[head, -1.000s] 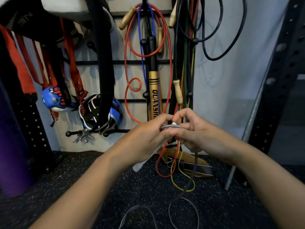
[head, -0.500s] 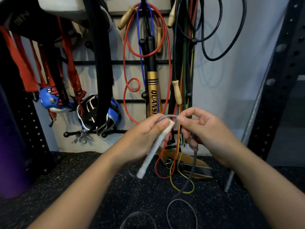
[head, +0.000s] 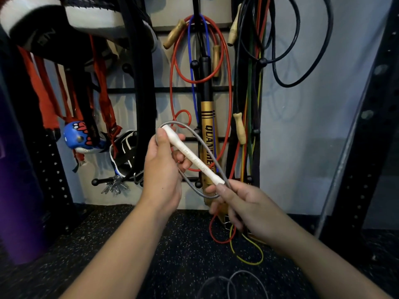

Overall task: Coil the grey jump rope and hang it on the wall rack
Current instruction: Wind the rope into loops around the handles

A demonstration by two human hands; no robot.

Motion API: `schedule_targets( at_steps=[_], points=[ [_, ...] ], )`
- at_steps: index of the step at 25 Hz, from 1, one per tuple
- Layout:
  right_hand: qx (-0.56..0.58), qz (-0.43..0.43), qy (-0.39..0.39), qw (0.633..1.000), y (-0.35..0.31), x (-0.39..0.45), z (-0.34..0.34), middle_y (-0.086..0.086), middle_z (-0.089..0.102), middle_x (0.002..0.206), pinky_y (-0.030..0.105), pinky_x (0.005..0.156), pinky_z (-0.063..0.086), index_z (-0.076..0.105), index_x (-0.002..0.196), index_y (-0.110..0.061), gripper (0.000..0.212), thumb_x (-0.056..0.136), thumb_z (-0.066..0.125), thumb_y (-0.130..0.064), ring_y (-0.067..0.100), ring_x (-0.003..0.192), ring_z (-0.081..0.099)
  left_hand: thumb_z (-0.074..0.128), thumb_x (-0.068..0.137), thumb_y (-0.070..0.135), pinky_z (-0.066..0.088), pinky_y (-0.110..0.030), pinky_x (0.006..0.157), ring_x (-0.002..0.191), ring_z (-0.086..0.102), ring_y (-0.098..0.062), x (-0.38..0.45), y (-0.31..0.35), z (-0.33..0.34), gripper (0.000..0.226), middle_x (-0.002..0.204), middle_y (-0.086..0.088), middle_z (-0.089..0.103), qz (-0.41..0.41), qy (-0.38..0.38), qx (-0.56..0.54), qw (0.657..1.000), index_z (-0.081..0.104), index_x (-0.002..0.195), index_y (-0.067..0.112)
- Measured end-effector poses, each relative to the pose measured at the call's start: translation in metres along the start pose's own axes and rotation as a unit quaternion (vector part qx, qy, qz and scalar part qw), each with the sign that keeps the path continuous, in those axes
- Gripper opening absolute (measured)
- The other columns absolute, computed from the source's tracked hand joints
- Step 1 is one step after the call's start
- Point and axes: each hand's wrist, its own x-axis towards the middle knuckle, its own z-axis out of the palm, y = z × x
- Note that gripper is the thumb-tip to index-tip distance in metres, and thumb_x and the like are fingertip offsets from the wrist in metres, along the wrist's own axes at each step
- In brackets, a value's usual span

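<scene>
The left hand holds the white handle of the grey jump rope near its upper end. Its grip is closed around the handle, thumb along the upper side, fingers curled underneath. The handle lies tilted, upper end to the left, lower end to the right.

The right hand meets the lower end of the handle. Its grip is narrow: thumb and forefinger pinch the grey cord just beside the handle tip.

The cord leaves the upper end of the handle, arcs over it and runs down along its right side to the pinch of the right hand. A second length curves below the handle, between the two hands. Together they form one loop around the handle. More grey cord lies in loose loops on the floor at the bottom edge of the view.

Both hands are in front of the wall rack, apart from it. On the rack hang a red rope, a blue rope, black cords, wooden handles and a gold bat. A bunch of keys hangs on a lower peg.
</scene>
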Motion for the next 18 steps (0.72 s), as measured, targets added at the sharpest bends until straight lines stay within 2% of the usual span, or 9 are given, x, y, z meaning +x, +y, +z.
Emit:
schedule_targets(
  at_steps=[5, 7, 9, 10, 12, 14, 15, 16, 18],
  points=[
    [0.025, -0.004, 0.031, 0.999, 0.002, 0.005, -0.004, -0.004, 0.056, 0.062, 0.016, 0.041, 0.031, 0.070, 0.104, -0.020, 0.032, 0.107, 0.044, -0.037, 0.005, 0.041, 0.037, 0.041, 0.108, 0.039, 0.053, -0.022, 0.057, 0.061, 0.054, -0.006, 0.000, 0.000, -0.004, 0.032, 0.080, 0.002, 0.060, -0.041, -0.002, 0.007, 0.999, 0.064, 0.108, 0.015],
    [0.032, 0.009, 0.036, 0.999, -0.001, 0.003, -0.015, -0.003, 0.049, 0.063, 0.015, 0.041, 0.029, 0.067, 0.095, -0.018, 0.033, 0.107, 0.044, -0.037, 0.003, 0.042, 0.036, 0.045, 0.108, 0.034, 0.056, -0.025, 0.059, 0.065, 0.062, -0.006, 0.003, 0.000, -0.009, 0.024, 0.090, 0.000, 0.064, -0.039, -0.011, 0.080, 0.996, 0.061, 0.116, 0.017],
    [-0.001, 0.017, 0.021, 1.000, -0.007, 0.001, -0.032, -0.006, 0.046, 0.062, 0.014, 0.041, 0.029, 0.064, 0.089, -0.019, 0.033, 0.106, 0.043, -0.037, 0.002, 0.043, 0.035, 0.052, 0.106, 0.032, 0.061, -0.033, 0.075, 0.084, 0.069, -0.004, 0.007, 0.006, -0.017, 0.024, 0.109, 0.004, 0.066, 0.019, -0.022, 0.224, 0.974, 0.055, 0.129, 0.025],
    [-0.048, 0.019, 0.007, 0.999, -0.011, -0.001, -0.040, -0.009, 0.046, 0.062, 0.015, 0.043, 0.029, 0.063, 0.089, -0.020, 0.033, 0.106, 0.043, -0.039, 0.002, 0.044, 0.036, 0.054, 0.104, 0.035, 0.059, -0.039, 0.088, 0.100, 0.067, -0.005, 0.009, 0.011, -0.022, 0.029, 0.121, 0.008, 0.063, 0.085, -0.042, 0.330, 0.939, 0.051, 0.132, 0.031],
    [-0.163, 0.014, -0.023, 0.986, -0.018, -0.005, -0.049, -0.013, 0.049, 0.061, 0.017, 0.047, 0.033, 0.063, 0.089, -0.021, 0.032, 0.105, 0.044, -0.042, 0.000, 0.047, 0.039, 0.048, 0.102, 0.049, 0.043, -0.044, 0.107, 0.124, 0.055, -0.008, 0.009, 0.023, -0.025, 0.034, 0.133, 0.020, 0.055, 0.239, -0.156, 0.545, 0.788, 0.052, 0.134, 0.039],
    [-0.237, -0.007, -0.053, 0.970, -0.027, -0.007, -0.050, -0.018, 0.054, 0.061, 0.015, 0.051, 0.037, 0.062, 0.087, -0.022, 0.030, 0.105, 0.045, -0.039, -0.003, 0.051, 0.045, 0.035, 0.101, 0.058, 0.034, -0.040, 0.112, 0.123, 0.053, -0.005, 0.000, 0.031, -0.012, 0.042, 0.128, 0.024, 0.060, 0.249, -0.303, 0.659, 0.642, 0.061, 0.129, 0.040],
    [-0.258, -0.020, -0.066, 0.964, -0.033, -0.008, -0.049, -0.023, 0.057, 0.062, 0.013, 0.055, 0.039, 0.061, 0.087, -0.023, 0.029, 0.106, 0.045, -0.037, -0.005, 0.054, 0.048, 0.032, 0.100, 0.060, 0.036, -0.036, 0.111, 0.117, 0.055, -0.002, -0.007, 0.031, -0.005, 0.045, 0.124, 0.024, 0.064, 0.199, -0.353, 0.678, 0.613, 0.063, 0.126, 0.041],
    [-0.274, -0.032, -0.076, 0.958, -0.037, -0.009, -0.048, -0.029, 0.058, 0.065, 0.011, 0.059, 0.041, 0.061, 0.086, -0.024, 0.027, 0.106, 0.045, -0.035, -0.008, 0.059, 0.051, 0.034, 0.099, 0.061, 0.043, -0.033, 0.104, 0.110, 0.058, -0.001, -0.014, 0.028, 0.001, 0.044, 0.117, 0.021, 0.068, 0.145, -0.387, 0.672, 0.614, 0.065, 0.122, 0.041],
    [-0.293, -0.047, -0.083, 0.951, -0.041, -0.009, -0.049, -0.037, 0.058, 0.068, 0.008, 0.065, 0.041, 0.060, 0.083, -0.030, 0.026, 0.106, 0.048, -0.033, -0.012, 0.065, 0.055, 0.038, 0.102, 0.056, 0.053, -0.031, 0.083, 0.091, 0.064, -0.002, -0.021, 0.019, 0.005, 0.035, 0.100, 0.012, 0.072, 0.087, -0.421, 0.615, 0.660, 0.067, 0.108, 0.037]
  ],
)
